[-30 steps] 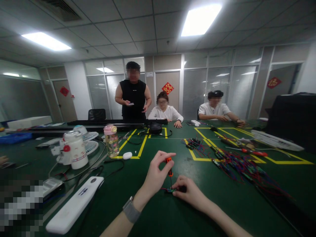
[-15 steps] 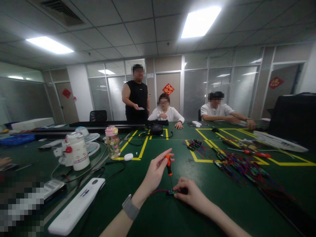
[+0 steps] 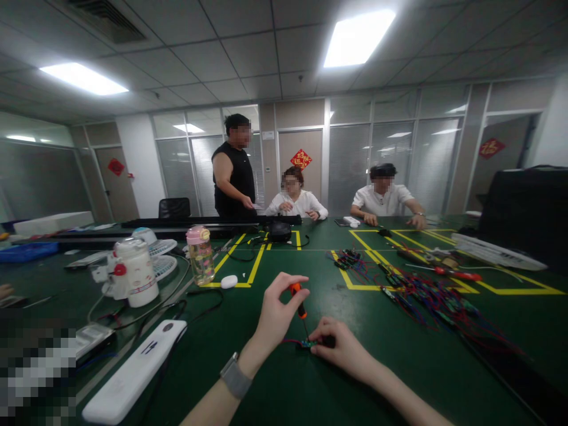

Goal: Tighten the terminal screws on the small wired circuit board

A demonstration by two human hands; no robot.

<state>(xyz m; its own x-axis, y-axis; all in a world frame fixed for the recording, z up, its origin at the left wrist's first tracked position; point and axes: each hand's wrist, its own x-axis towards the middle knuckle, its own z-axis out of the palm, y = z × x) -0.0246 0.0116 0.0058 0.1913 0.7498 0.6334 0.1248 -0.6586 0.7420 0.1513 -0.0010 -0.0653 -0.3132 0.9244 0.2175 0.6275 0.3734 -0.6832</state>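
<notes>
The small circuit board point(image 3: 305, 343) lay on the green table point(image 3: 284, 384) directly in front of the person, near the table's near edge and between both hands, with thin red and blue wires trailing from its left side. The screwdriver point(image 3: 298, 299), with an orange-and-black handle, stood nearly upright over the board, its shaft tip resting on the board. The left hand point(image 3: 276, 315) gripped the screwdriver handle from the left, thumb and forefinger closed around its top and the other fingers curled beneath. The right hand point(image 3: 342, 348) lay flat on the table just right of the board, its fingertips pressed together against the board's edge and pinning it down. A grey watch point(image 3: 236, 378) sat on the left wrist. A pile of wired boards point(image 3: 426, 296) lay well apart to the right, inside yellow tape markings. To the left stood a pink-capped bottle point(image 3: 200, 253), a white jug point(image 3: 132, 271) and a long white device point(image 3: 133, 370). Three other people were at the far side of the table, one standing and two seated.
</notes>
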